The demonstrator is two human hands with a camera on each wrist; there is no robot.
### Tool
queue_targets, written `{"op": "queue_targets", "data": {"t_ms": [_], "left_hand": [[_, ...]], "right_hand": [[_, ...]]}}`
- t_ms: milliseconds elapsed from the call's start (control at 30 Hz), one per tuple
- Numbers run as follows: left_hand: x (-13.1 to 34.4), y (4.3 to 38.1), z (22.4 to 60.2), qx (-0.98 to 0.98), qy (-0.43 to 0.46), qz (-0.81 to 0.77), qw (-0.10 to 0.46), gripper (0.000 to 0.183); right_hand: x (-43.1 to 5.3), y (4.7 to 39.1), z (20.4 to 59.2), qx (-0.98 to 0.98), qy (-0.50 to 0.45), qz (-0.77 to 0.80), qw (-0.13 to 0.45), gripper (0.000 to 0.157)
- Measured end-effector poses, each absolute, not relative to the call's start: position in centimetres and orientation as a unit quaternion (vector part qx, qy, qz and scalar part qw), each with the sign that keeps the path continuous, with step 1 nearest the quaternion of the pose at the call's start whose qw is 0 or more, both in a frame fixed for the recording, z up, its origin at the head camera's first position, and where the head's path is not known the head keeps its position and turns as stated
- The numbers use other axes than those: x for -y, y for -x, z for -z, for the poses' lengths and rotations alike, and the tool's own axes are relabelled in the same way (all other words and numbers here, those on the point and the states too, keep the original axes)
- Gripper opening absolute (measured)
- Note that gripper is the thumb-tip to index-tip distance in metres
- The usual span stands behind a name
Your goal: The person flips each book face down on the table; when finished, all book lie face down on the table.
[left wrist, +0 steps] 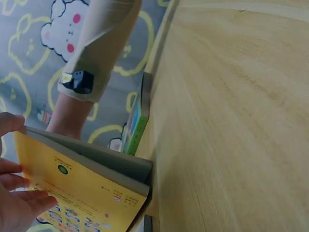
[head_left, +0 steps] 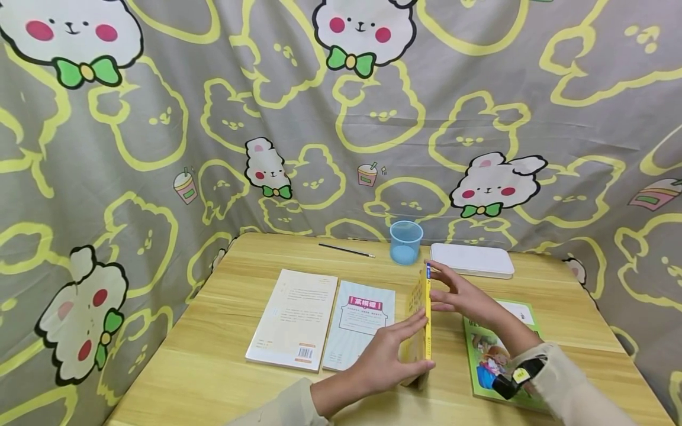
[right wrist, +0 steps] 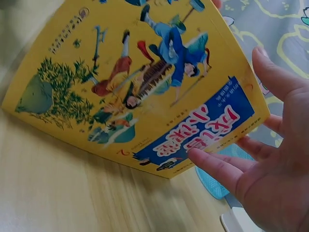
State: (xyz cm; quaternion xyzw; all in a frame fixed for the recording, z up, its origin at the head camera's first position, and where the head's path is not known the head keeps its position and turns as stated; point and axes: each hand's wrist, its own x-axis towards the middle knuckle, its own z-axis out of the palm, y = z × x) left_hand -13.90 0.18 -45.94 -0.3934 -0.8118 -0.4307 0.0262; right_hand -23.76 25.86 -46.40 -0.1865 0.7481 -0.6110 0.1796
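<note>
A yellow picture-covered book [head_left: 428, 319] stands on edge, spine up, between the two hands. Its illustrated front [right wrist: 159, 82] faces the right hand, while the back cover [left wrist: 77, 179] is towards the left. My left hand [head_left: 386, 355] grips it at the near end, fingers along the back cover and thumb at the spine. Beside the front cover, my right hand [head_left: 463, 296] has its fingers extended; in the right wrist view one fingertip touches the blue title panel [right wrist: 193, 128], with the thumb held apart. Its pages part slightly in the left wrist view.
Left of the hands lie a cream book [head_left: 293, 313] and a pale blue book [head_left: 367, 296], side by side. A green book [head_left: 482, 355] lies under the right forearm. At the back are a pencil [head_left: 346, 249], a blue cup [head_left: 406, 242] and a white case [head_left: 471, 259].
</note>
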Motion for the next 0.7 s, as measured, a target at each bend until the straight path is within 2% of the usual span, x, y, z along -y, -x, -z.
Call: {"op": "queue_targets", "data": {"t_ms": [300,467,700], "left_hand": [[-0.9,13.6,46.4,0.821,0.372,0.432,-0.006,0.077],[-1.1,13.8,47.7,0.827,0.352,0.436,-0.044,0.100],[-1.6,14.2,50.0,0.878,0.323,0.344,-0.080,0.129]], "right_hand": [[-25.7,23.5,46.5,-0.756,0.175,0.608,0.169,0.080],[-26.0,23.4,46.6,-0.754,0.173,0.611,0.165,0.079],[-26.5,23.2,47.0,-0.754,0.161,0.616,0.162,0.080]]}}
